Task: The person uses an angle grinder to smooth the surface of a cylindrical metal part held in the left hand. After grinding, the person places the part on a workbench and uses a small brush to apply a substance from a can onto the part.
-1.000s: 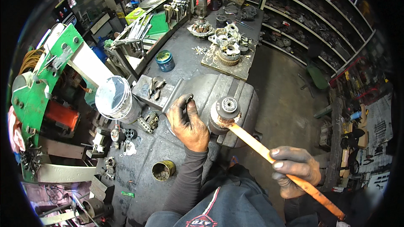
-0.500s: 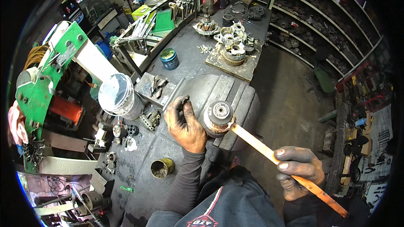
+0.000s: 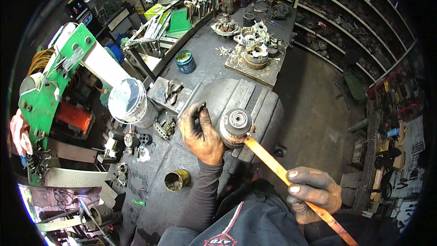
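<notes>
My right hand (image 3: 315, 194) grips a long narrow orange strip (image 3: 268, 159), seemingly abrasive cloth, between thumb and fingers. From there it runs up to the left and meets the side of an upright round rotor (image 3: 237, 127). The rotor has a grey ringed top and a copper-coloured lower part. Close against its left side is my left hand (image 3: 202, 134), fingers curled and the thumb near the blackened fingertips. What these fingers hold, if anything, is hidden. Beneath the rotor lies a dark ribbed block (image 3: 261, 109) on the workbench (image 3: 154, 177).
A small open tin (image 3: 177, 180) stands near my left forearm. Left are a white bucket (image 3: 129, 102), metal parts (image 3: 165, 127) and a green-framed machine (image 3: 41, 109). A blue can (image 3: 185, 62) and a board with castings (image 3: 250, 70) lie farther back. Shelves (image 3: 359, 23) rise at the right.
My right hand has moved left and slightly downward with the strip, which now meets the rotor a little lower. My left hand has hardly moved.
</notes>
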Tool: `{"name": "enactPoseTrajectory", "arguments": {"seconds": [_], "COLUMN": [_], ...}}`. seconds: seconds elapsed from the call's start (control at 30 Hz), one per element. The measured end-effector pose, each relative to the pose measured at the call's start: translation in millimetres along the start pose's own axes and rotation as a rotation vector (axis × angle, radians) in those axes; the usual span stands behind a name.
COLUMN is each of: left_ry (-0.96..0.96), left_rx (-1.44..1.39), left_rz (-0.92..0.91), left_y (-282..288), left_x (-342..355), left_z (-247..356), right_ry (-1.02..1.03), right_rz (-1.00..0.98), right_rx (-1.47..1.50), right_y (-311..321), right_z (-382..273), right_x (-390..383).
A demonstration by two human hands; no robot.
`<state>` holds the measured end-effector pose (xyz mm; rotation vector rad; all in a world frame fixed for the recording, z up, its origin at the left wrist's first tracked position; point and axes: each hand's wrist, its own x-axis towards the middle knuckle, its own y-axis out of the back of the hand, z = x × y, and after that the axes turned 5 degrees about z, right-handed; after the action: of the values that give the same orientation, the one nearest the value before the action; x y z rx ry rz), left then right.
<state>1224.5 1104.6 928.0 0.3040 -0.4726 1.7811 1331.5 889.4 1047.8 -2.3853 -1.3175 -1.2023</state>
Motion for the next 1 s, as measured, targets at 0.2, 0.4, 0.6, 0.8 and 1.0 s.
{"name": "enactPoseTrajectory", "arguments": {"seconds": [0.2, 0.4, 0.6, 0.8, 1.0], "left_ry": [-0.021, -0.031, -0.012, -0.047, 0.001], "left_rx": [0.026, 0.039, 0.043, 0.055, -0.042], "left_rz": [-0.013, -0.021, -0.036, -0.023, -0.021], "left_y": [1, 1, 2, 1, -1], "left_x": [1, 2, 3, 4, 4], "left_z": [2, 5, 8, 6, 6], "right_ry": [0.036, 0.085, 0.102, 0.073, 0.086], "right_rz": [-0.027, -0.038, -0.049, -0.033, -0.082], "right_rx": [-0.145, -0.132, -0.083, -0.182, -0.12], "right_y": [3, -8, -17, -5, -8], "right_z": [1, -5, -7, -16, -14], "right_x": [2, -6, -3, 9, 12]}}
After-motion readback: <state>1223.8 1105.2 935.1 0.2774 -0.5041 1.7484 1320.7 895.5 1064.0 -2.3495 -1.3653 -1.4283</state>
